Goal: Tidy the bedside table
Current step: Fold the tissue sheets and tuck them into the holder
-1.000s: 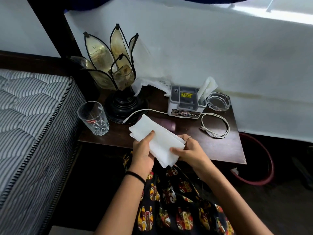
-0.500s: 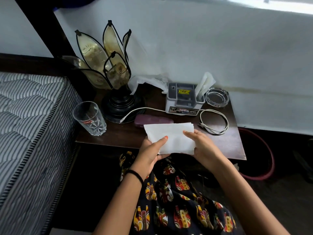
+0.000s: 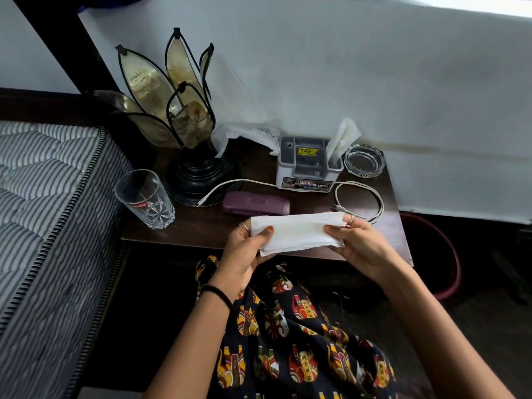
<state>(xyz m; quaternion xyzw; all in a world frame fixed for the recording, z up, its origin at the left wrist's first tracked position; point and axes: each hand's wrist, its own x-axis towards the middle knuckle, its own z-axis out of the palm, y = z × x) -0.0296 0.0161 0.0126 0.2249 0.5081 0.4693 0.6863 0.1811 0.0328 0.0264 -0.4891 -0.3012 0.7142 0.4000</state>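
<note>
A folded white tissue (image 3: pixel 298 231) is stretched flat between both hands over the front edge of the dark wooden bedside table (image 3: pixel 201 226). My left hand (image 3: pixel 244 251) pinches its left end and my right hand (image 3: pixel 359 243) pinches its right end. Behind the tissue lie a purple case (image 3: pixel 256 203) and a white cable (image 3: pixel 359 197). A grey organiser box (image 3: pixel 308 165) holds another tissue (image 3: pixel 342 139). A crumpled white tissue (image 3: pixel 244 133) lies at the back by the wall.
A petal-shaped lamp (image 3: pixel 178 110) on a black base stands at the back left, with a drinking glass (image 3: pixel 146 198) near the left edge. A glass ashtray (image 3: pixel 364 160) sits at the back right. A striped mattress (image 3: pixel 43 211) is left; a red basin (image 3: pixel 443 254) is right.
The tissue has gone from a loose slanted sheet to a narrower flat strip, folded and held level. Both hands have moved apart to its ends.
</note>
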